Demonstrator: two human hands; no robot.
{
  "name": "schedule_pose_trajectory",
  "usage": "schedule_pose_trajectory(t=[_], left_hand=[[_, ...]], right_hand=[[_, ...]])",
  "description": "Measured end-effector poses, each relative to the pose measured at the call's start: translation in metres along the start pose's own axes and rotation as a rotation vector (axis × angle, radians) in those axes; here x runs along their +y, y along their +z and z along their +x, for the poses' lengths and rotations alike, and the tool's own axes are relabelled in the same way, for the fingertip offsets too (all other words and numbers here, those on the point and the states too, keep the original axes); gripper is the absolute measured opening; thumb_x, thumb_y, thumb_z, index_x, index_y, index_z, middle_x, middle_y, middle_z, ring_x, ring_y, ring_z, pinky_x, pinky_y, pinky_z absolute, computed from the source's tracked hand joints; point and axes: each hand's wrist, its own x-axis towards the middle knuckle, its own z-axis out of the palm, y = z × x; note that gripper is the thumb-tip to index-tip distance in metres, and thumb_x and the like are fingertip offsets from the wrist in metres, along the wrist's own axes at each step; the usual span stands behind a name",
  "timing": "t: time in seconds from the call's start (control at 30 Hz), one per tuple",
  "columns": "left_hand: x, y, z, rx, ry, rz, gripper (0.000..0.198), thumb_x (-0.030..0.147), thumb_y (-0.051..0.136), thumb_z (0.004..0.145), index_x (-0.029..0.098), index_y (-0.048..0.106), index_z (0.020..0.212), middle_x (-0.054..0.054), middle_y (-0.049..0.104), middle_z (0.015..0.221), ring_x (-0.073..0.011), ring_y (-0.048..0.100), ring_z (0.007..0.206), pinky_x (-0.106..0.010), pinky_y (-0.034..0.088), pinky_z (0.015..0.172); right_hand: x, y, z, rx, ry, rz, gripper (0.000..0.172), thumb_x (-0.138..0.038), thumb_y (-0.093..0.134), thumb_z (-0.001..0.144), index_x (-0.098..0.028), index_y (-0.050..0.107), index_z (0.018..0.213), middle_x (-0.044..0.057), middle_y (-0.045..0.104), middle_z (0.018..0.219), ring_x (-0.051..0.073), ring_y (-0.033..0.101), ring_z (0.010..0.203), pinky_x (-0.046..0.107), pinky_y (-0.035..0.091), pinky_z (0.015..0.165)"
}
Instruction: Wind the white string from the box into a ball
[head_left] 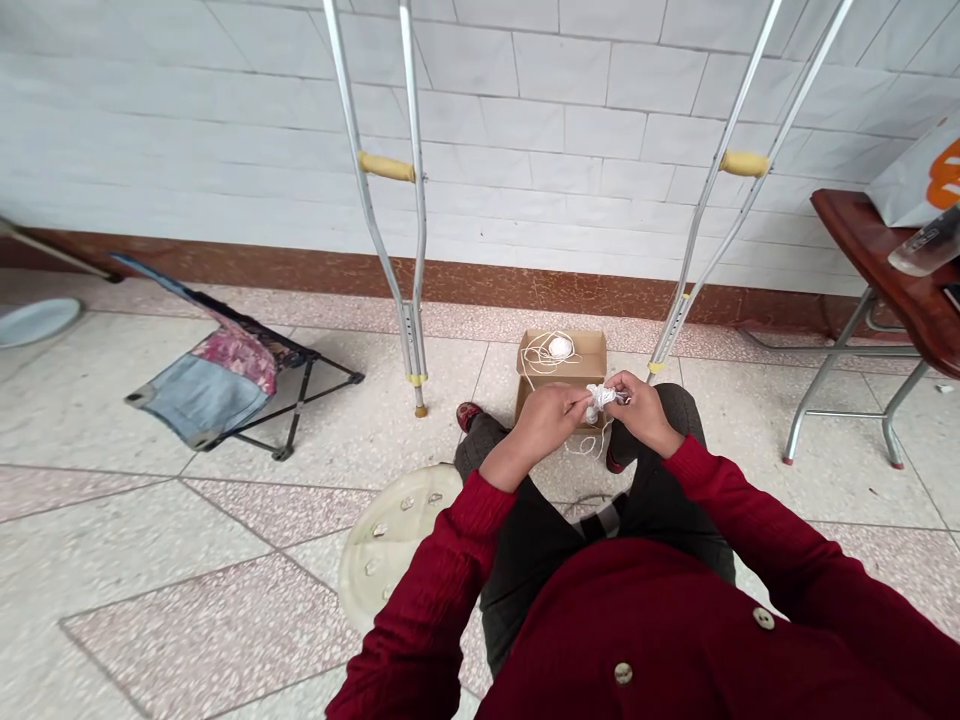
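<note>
A small bunched piece of white yarn work (601, 396) is held up between my two hands, above my knees. My left hand (549, 422) pinches its left side with thumb and fingers. Closed on its right side is my right hand (642, 410), with a small greyish-purple bit showing at the fingertips, too small to name. Just beyond the hands, an open cardboard box (595, 352) stands on the floor. In it lies a white yarn ball (559, 347) with loose strands looped around it. More white yarn hangs below my hands.
Two metal crutches (412, 340) (679, 310) lean on the tiled wall. A folding fabric chair (210, 385) stands left; a pale round stool or lid (390, 540) is by my left leg. At right, a brown table (862, 240) bears a bag (911, 175) and a clear cup (924, 245).
</note>
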Motion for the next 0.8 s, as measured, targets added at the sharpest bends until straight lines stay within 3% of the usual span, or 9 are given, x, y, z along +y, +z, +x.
schedule_pose_trajectory(t=[0.1, 0.23, 0.37, 0.47, 0.63, 0.8], left_hand=[[-0.001, 0.013, 0.0, 0.069, -0.117, -0.228, 0.034, 0.033, 0.048, 0.091, 0.017, 0.069, 0.07, 0.001, 0.067, 0.067, -0.015, 0.059, 0.067, -0.025, 0.043, 0.067], [0.001, 0.028, -0.004, 0.16, -0.181, -0.306, 0.031, 0.033, 0.051, 0.088, 0.018, 0.072, 0.072, 0.0, 0.07, 0.072, -0.0164, 0.062, 0.073, -0.025, 0.045, 0.07], [0.007, 0.03, -0.008, 0.098, -0.176, -0.307, 0.028, 0.031, 0.053, 0.087, 0.018, 0.072, 0.071, 0.001, 0.072, 0.073, -0.0159, 0.064, 0.073, -0.024, 0.045, 0.069], [0.012, 0.028, -0.011, 0.123, -0.182, -0.333, 0.028, 0.03, 0.054, 0.087, 0.018, 0.072, 0.071, 0.001, 0.073, 0.075, -0.0164, 0.065, 0.075, -0.025, 0.046, 0.072], [0.008, 0.03, -0.024, 0.287, -0.245, -0.404, 0.028, 0.034, 0.056, 0.088, 0.018, 0.074, 0.073, 0.0, 0.073, 0.077, -0.0179, 0.066, 0.078, -0.028, 0.049, 0.078], [-0.009, 0.038, -0.033, 0.44, -0.349, -0.767, 0.026, 0.039, 0.066, 0.081, 0.016, 0.076, 0.081, -0.006, 0.075, 0.087, -0.0213, 0.067, 0.088, -0.035, 0.052, 0.087]], right_hand=[[0.0, 0.005, -0.01, 0.002, 0.021, 0.048, 0.022, -0.02, 0.062, 0.07, -0.021, 0.06, 0.092, -0.002, 0.061, 0.078, 0.014, 0.055, 0.064, 0.025, 0.042, 0.06], [-0.006, 0.006, -0.021, -0.044, -0.044, -0.069, 0.037, -0.017, 0.058, 0.074, -0.024, 0.06, 0.111, 0.0, 0.06, 0.083, 0.015, 0.054, 0.068, 0.028, 0.043, 0.066], [-0.012, 0.002, -0.025, -0.192, -0.148, -0.294, 0.024, -0.013, 0.055, 0.075, -0.019, 0.067, 0.094, 0.004, 0.059, 0.084, 0.018, 0.054, 0.073, 0.03, 0.043, 0.07], [-0.009, 0.002, -0.024, -0.177, -0.14, -0.269, 0.028, -0.014, 0.056, 0.075, -0.019, 0.068, 0.101, 0.005, 0.062, 0.09, 0.018, 0.057, 0.075, 0.03, 0.044, 0.072], [0.007, 0.008, -0.015, 0.028, 0.071, 0.157, 0.033, -0.019, 0.06, 0.068, -0.018, 0.066, 0.1, 0.003, 0.068, 0.093, 0.017, 0.062, 0.082, 0.029, 0.047, 0.076], [0.008, 0.017, -0.022, -0.025, 0.381, 0.427, 0.04, -0.027, 0.07, 0.059, -0.019, 0.06, 0.097, -0.002, 0.064, 0.074, 0.011, 0.053, 0.057, 0.022, 0.042, 0.053]])
